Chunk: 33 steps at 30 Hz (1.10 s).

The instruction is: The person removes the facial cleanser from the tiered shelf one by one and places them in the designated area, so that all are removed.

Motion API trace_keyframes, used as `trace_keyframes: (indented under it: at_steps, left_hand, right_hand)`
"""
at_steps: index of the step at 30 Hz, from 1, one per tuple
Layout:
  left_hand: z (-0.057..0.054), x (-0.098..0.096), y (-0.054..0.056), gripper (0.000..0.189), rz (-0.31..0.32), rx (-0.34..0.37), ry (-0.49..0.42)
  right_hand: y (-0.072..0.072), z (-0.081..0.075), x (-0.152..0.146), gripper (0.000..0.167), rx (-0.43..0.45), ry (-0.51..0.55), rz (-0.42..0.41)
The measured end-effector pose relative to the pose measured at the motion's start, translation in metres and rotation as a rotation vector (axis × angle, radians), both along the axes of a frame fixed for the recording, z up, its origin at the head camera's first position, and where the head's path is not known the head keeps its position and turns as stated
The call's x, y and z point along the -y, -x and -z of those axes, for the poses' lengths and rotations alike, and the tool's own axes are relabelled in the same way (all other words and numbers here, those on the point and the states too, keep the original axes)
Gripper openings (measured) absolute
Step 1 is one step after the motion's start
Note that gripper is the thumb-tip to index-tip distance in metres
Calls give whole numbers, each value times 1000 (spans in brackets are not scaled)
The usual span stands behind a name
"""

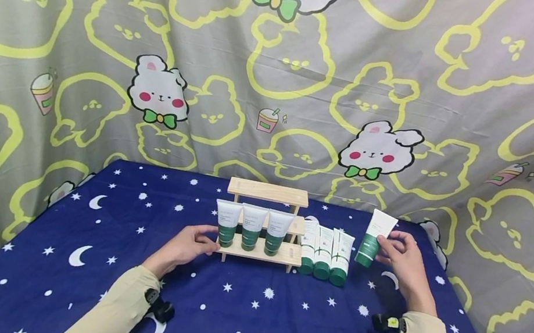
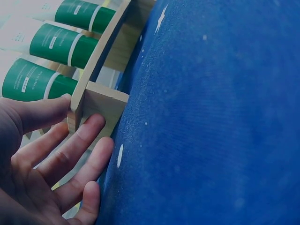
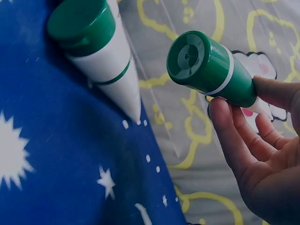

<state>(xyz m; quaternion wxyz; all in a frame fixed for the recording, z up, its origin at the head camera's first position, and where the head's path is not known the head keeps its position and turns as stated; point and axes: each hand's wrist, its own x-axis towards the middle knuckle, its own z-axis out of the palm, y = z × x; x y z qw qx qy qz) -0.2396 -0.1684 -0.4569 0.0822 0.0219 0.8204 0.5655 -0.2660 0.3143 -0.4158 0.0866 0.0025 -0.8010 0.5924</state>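
Observation:
My right hand point(image 1: 404, 263) pinches a squeeze tube point(image 1: 374, 237) with a white upper part and a green lower end. It holds the tube up, cap end down; in the right wrist view the green cap point(image 3: 188, 57) faces the camera. At the left end of a tiered wooden display rack point(image 1: 261, 248), my left hand point(image 1: 190, 245) grips the lowest step, thumb point(image 2: 51, 112) at its edge and fingers against the side support. Three white-and-green tubes point(image 1: 250, 228) stand in a row on that step.
Several white tubes with green caps point(image 1: 324, 252) lie side by side just right of the rack. The rack's top step point(image 1: 268, 192) bears nothing. A dark blue cloth point(image 1: 230, 325) with moons and stars covers the table; a patterned curtain point(image 1: 243, 56) hangs behind.

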Motion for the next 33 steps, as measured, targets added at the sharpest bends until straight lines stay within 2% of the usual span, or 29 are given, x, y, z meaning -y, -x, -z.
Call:
trace_keyframes:
  at_steps: [10, 16, 27, 33]
  left_hand:
    - [2, 2, 1, 53, 6, 0, -12]
    - [2, 2, 1, 54, 14, -7, -20]
    - [-1, 2, 0, 54, 6, 7, 5]
    - [0, 2, 0, 54, 13, -7, -8]
  right_hand:
    - [5, 18, -5, 51, 107, -9, -60]
    - [8, 27, -7, 48, 150, 8, -80]
    - [8, 35, -6, 60, 249, -49, -97]
    - [6, 37, -3, 59, 288, -54, -99]
